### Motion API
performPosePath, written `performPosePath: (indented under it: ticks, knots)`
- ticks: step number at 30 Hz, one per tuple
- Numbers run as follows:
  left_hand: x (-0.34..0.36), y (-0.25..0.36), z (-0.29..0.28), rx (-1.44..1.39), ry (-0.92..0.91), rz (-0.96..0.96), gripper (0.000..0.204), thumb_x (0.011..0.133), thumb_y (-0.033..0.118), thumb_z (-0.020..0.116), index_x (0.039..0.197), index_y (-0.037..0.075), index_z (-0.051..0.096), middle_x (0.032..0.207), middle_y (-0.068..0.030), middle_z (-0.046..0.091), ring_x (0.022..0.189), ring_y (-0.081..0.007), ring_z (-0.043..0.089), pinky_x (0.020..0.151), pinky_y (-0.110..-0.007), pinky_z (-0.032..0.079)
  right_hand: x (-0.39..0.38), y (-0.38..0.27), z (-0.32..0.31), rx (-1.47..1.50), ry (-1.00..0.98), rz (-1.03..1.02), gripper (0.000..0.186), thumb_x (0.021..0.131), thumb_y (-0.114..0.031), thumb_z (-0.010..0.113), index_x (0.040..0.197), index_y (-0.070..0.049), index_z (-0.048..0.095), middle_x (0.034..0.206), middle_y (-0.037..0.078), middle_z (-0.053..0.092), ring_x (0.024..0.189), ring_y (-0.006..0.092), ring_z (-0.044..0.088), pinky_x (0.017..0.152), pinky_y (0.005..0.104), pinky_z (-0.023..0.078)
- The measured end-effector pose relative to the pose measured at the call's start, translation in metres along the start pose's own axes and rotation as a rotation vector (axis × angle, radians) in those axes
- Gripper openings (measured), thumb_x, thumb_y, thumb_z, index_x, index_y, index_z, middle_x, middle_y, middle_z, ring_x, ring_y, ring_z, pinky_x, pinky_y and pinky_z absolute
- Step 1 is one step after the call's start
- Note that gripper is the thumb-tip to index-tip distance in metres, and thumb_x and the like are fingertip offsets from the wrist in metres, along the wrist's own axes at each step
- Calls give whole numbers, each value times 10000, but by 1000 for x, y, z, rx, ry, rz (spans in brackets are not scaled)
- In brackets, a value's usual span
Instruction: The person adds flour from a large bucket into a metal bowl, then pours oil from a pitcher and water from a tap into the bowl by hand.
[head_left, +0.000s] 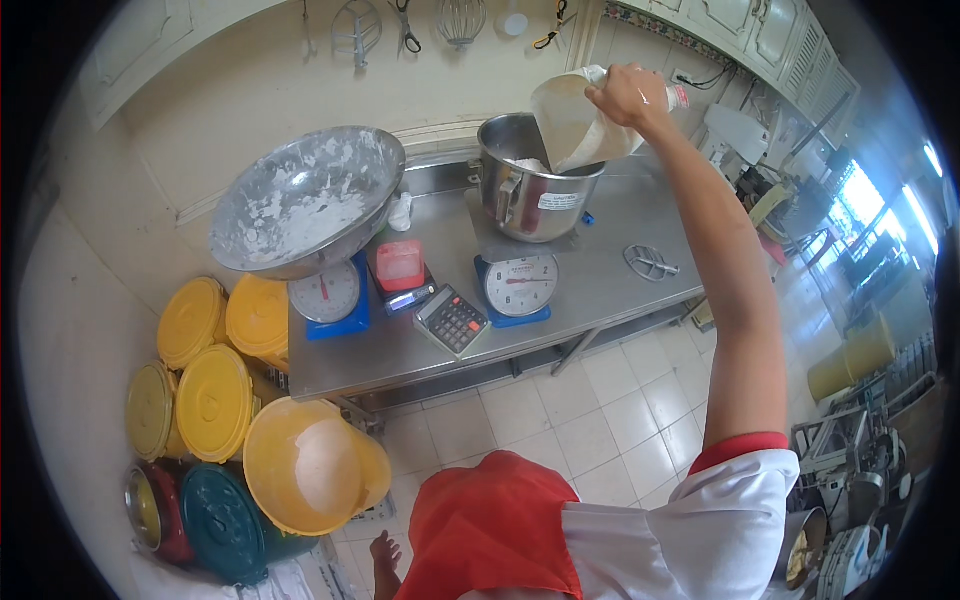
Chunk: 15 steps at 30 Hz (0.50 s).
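Red apron (490, 525) is closest; right hand (632, 97) grips a pale container (575, 125), tilted over the steel pot (525, 195); left hand (385, 555) hangs loosely spread.

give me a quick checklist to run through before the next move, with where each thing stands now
1. Right hand gripping the tilted pale container: ok.
2. Container's mouth over the steel mixing bowl: ok, it is angled down at the bowl's opening.
3. Bowl upright above the dial scale: ok, it looks level.
4. Scale's face unblocked: ok, it is in plain view.
5. Left hand steadying the bowl: not ok, it hangs low, well away from it.
6. How much is left in the container: cannot tell, its contents are not clear from this angle.
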<state>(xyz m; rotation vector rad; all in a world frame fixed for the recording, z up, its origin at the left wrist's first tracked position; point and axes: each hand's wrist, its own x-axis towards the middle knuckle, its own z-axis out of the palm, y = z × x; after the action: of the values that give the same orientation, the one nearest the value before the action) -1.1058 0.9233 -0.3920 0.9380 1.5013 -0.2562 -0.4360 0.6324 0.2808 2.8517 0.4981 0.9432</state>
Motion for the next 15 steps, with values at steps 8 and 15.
performPosePath:
  ticks: [8,15]
  knots:
    - [-6,-6,1,228,-34,135,556,890,379,541,1347,112,370,1277,-133,473,1065,-308,513,869,-486,401,-2,3,3,-51,15,-43,433,792,-418,550,901,-18,675,940,197,653,900,338,617,846,479,413]
    - [-10,-4,6,85,-20,107,551,883,378,550,1333,108,381,1258,-134,483,1055,-302,514,855,-481,409,-1,4,2,-117,36,-126,414,791,-411,539,872,-32,685,914,184,661,898,310,623,861,470,407]
